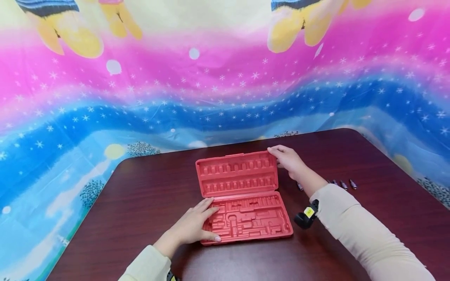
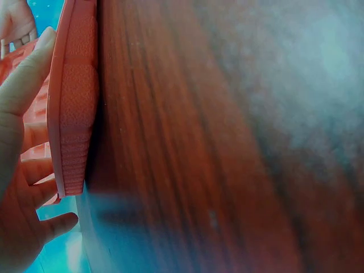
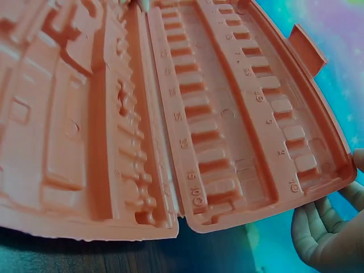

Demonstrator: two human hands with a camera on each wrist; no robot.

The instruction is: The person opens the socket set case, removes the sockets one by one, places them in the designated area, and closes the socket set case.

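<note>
A red plastic socket-set case (image 1: 246,237) lies open on the table, its moulded slots bare in the head view. The lid (image 1: 239,179) stands tilted up at the back. My right hand (image 1: 289,159) pinches the lid's upper right corner, thumb at the rim and fingers behind, as the right wrist view also shows (image 3: 333,230). On the left side of the base rests my left hand (image 1: 192,223), fingers spread over the edge and thumb along the front rim. The left wrist view shows its thumb (image 2: 28,79) against the case's front wall (image 2: 77,108).
Several small metal socket pieces (image 1: 343,185) lie on the dark wooden table (image 1: 147,203) to the right, partly hidden behind the right forearm. A patterned cloth (image 1: 225,89) hangs behind and around the table's far edge.
</note>
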